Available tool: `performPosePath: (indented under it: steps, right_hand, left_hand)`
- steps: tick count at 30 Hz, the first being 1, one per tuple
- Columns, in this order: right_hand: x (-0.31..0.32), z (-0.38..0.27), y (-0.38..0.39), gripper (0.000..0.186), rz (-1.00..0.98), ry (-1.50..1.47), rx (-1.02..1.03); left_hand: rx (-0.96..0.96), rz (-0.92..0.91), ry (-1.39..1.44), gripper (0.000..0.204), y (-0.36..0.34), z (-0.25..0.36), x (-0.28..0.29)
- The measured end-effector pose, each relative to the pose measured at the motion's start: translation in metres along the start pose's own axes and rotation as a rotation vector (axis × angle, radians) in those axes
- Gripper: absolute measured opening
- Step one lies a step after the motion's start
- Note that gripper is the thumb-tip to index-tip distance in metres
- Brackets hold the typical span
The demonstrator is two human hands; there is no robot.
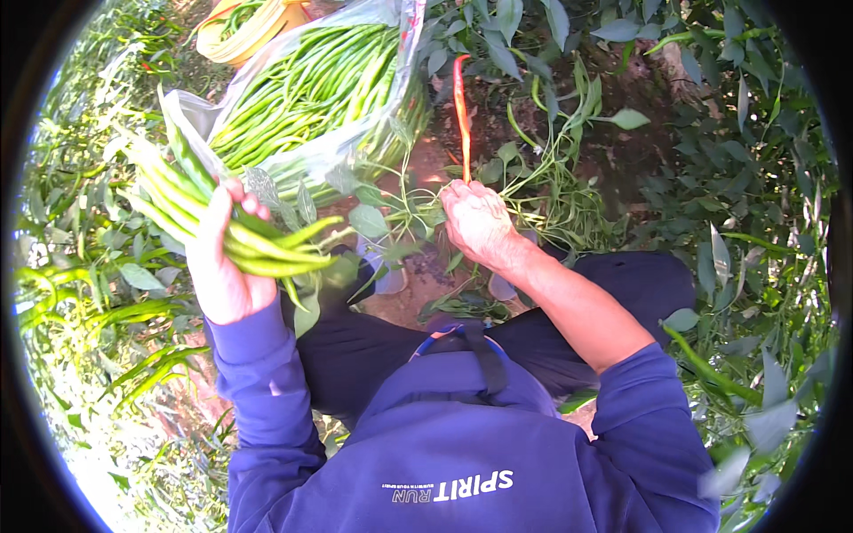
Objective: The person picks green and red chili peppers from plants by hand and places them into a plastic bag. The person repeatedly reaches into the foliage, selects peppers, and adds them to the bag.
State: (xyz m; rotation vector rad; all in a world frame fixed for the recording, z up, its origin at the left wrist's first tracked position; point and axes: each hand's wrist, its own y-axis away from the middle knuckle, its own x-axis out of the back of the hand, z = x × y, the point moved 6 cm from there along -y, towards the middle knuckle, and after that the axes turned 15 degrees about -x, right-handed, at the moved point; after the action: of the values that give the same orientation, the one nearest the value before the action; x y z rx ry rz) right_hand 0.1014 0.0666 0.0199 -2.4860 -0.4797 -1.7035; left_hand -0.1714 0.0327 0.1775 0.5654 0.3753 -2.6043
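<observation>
My left hand is closed round a bunch of long green chili peppers, which stick out on both sides of the fist. In front of my body, my right hand is closed at the lower end of a long red chili pepper that points away from me. The fingertips of the right hand are hidden beneath it. Thin green stems and leaves of a chili plant lie around and beyond the right hand. Beyond the left hand stands a clear plastic bag filled with green chili peppers.
A yellow-orange container with green chilies stands behind the bag at the far left. Leafy chili plants crowd the right side, and more plants with hanging green chilies close in on the left. Brown soil shows between my feet.
</observation>
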Motion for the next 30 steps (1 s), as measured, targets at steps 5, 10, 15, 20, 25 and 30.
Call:
performPosePath:
  steps: [5,10,15,20,25,30]
  right_hand:
    - [-0.037,-0.014,0.007,0.045,-0.244,-0.565,-0.258]
    - [-0.045,-0.027,0.005,0.045,-0.308,-0.752,-0.242]
    - [-0.024,-0.037,0.0,0.043,-0.151,-0.858,-0.023]
    - [0.001,-0.023,-0.006,0.067,-0.229,-0.667,0.013]
    - [0.016,0.001,-0.003,0.049,-0.174,-0.416,0.002]
    - [0.002,0.02,0.0,0.04,-0.134,-0.169,-0.1]
  left_hand:
    - [0.0,-0.002,-0.089,0.047,0.059,0.004,0.015]
    - [0.177,-0.068,-0.298,0.037,0.122,-0.02,0.011]
    - [0.453,-0.324,-0.551,0.038,0.164,-0.037,-0.003]
    - [0.604,-0.43,-0.644,0.016,0.149,-0.081,0.001]
    - [0.702,-0.222,-0.527,0.026,0.121,-0.128,0.021]
    - [0.54,0.155,-0.186,0.027,0.074,-0.164,0.046]
